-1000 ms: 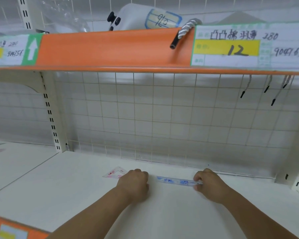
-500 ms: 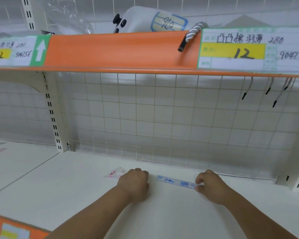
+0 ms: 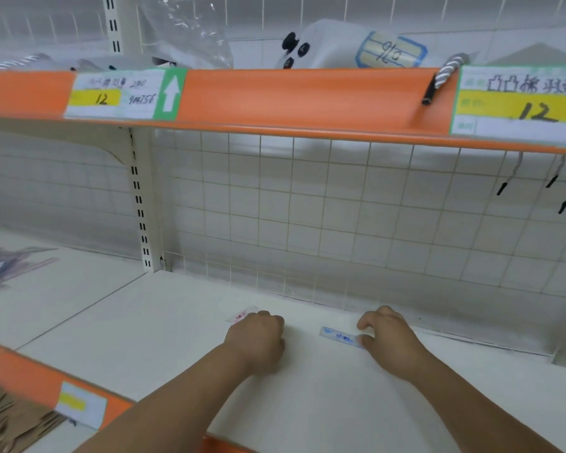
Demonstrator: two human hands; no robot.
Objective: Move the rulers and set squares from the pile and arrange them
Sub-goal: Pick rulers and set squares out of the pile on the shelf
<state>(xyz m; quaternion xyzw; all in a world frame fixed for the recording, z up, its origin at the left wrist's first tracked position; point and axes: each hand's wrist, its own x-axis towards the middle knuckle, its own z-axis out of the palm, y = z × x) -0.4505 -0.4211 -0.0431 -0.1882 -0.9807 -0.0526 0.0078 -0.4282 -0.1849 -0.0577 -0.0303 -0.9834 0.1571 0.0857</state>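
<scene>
A white shelf [image 3: 177,322] is seen, backed by a wire grid [image 3: 340,223]. The blurred pile [image 3: 4,268] is left on the neighbouring bay, well apart. The left hand [image 3: 258,341] is clenched, its grip held on a set square [image 3: 239,317], of which only a corner is shown. The right hand [image 3: 389,341] has its grip pinched on the right end of a blue ruler [image 3: 337,336] lying flat on the shelf. Alignment could be spoiled: thin plastic is easily skewed when fingers are lifted, or pushed back under the grid.
</scene>
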